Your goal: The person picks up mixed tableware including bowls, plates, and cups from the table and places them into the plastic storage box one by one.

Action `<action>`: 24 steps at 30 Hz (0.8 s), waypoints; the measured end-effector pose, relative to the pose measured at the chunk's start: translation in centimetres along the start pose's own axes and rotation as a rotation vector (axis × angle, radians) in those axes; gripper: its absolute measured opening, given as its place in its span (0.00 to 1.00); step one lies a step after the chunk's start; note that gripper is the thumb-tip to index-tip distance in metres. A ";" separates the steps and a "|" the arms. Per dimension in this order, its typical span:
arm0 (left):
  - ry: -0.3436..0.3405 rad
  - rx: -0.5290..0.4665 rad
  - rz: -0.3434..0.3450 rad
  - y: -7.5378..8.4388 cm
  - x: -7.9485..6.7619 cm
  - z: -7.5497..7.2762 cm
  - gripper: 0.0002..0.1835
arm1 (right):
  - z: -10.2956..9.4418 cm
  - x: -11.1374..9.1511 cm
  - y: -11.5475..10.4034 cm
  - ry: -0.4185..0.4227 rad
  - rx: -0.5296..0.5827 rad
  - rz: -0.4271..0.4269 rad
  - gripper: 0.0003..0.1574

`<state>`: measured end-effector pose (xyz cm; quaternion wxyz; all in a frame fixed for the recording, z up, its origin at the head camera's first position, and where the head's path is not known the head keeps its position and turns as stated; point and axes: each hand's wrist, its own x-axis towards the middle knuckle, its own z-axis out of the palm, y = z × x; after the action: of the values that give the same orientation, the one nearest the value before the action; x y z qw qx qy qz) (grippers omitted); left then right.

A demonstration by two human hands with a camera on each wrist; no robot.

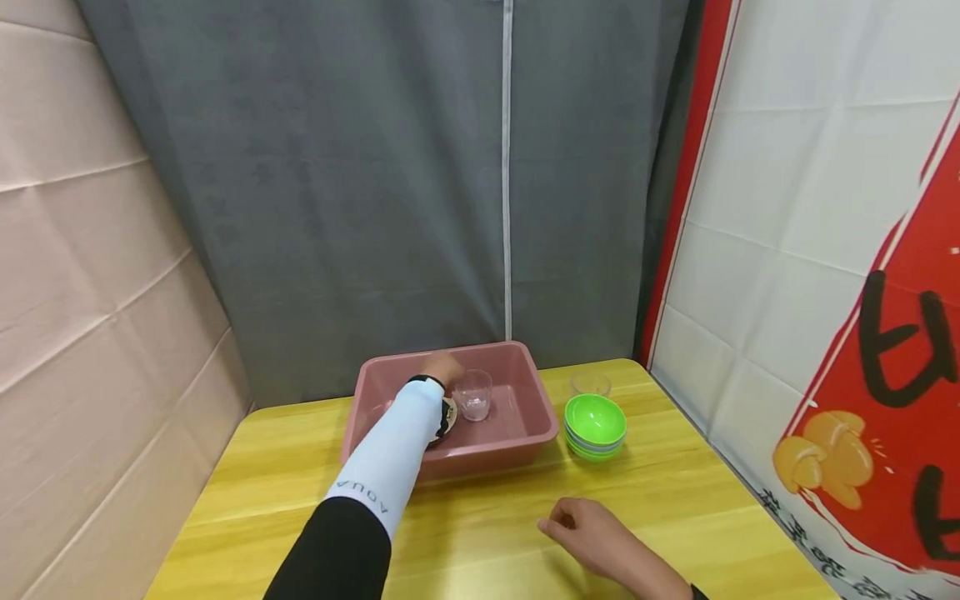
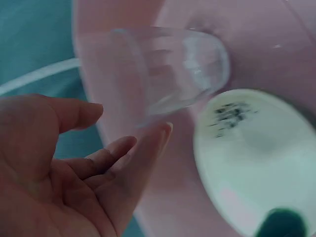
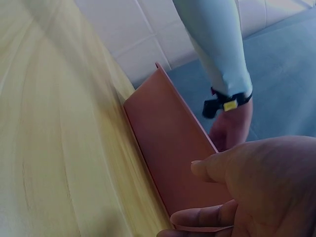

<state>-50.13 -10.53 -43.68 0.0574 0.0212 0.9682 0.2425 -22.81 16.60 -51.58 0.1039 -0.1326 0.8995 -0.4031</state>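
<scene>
My left hand reaches into a pink plastic basin, its fingers spread and holding nothing. In the left wrist view the fingertips are right at the rim of a clear glass cup. Beside that cup lies a white oval dish with dark markings. The head view shows the same cup standing in the basin, while the forearm covers much of the dish. Over the table in front of the basin hangs my right hand, fingers loosely bent, with nothing in it.
To the right of the basin stands a stack of small bowls, green on top. Behind them is another clear glass. A grey curtain borders the back of the wooden table, with fabric walls on both sides.
</scene>
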 end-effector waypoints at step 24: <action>0.387 0.135 0.338 -3.4 -19.6 -4.6 0.13 | -2.1 1.7 0.6 0.055 -0.078 0.009 0.22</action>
<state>-31.33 -17.02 -39.24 -0.1717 0.1397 0.9579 0.1829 -25.16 17.91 -50.82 0.0757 -0.1215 0.9176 -0.3709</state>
